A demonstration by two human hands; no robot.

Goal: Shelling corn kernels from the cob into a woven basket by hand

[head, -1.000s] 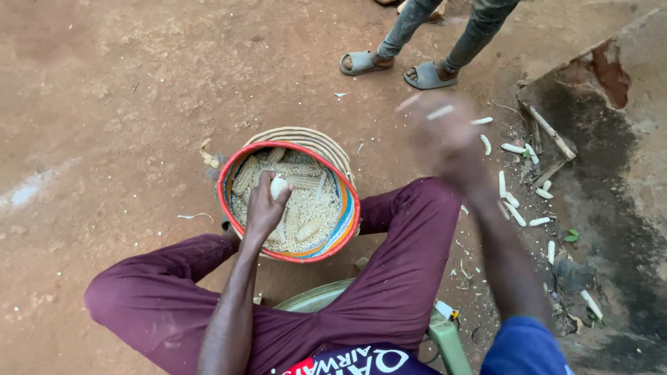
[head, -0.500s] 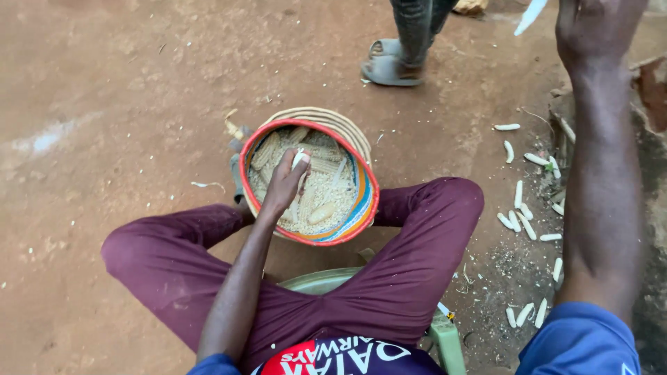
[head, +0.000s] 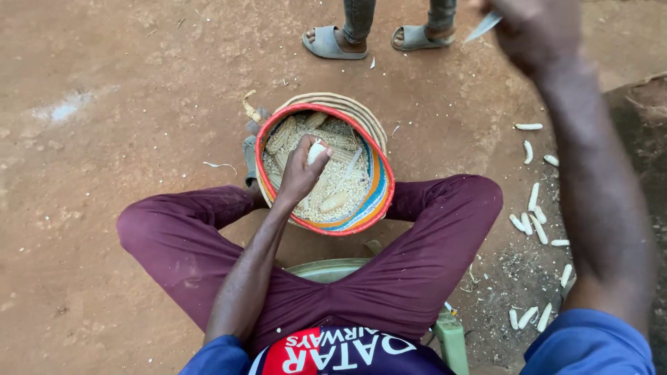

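Two hands are in view, well apart. The left hand (head: 300,170) reaches down into the woven basket (head: 379,182) and is closed around a pale maize cob (head: 316,150), which it holds over the basket's contents. The right hand (head: 538,28) is raised high, up and to the right of the left hand, and is blurred; it appears closed on a pale stripped cob (head: 484,26), though the grip itself cannot be confirmed.

Progress, as judged from the layout: the basket holds a deep layer of loose kernels (head: 333,184) together with several unshelled cobs (head: 285,135) that lie beyond and beside the left hand. A scatter of bare cobs (head: 531,226) lies on the dirt ground (head: 104,139) below and to the right of the right hand, so a good part of the shelling looks done. The cobs remaining in the basket indicate that work is left.

Edges and room: the basket's red rim closely surrounds the left hand and sits between the knees, with the maroon trouser legs (head: 417,257) on both sides. A green stool (head: 448,337) edge shows beneath the seated person. Another person's sandalled feet (head: 333,42) stand beyond the basket, near the right hand. Ground to the left of the left hand is open.
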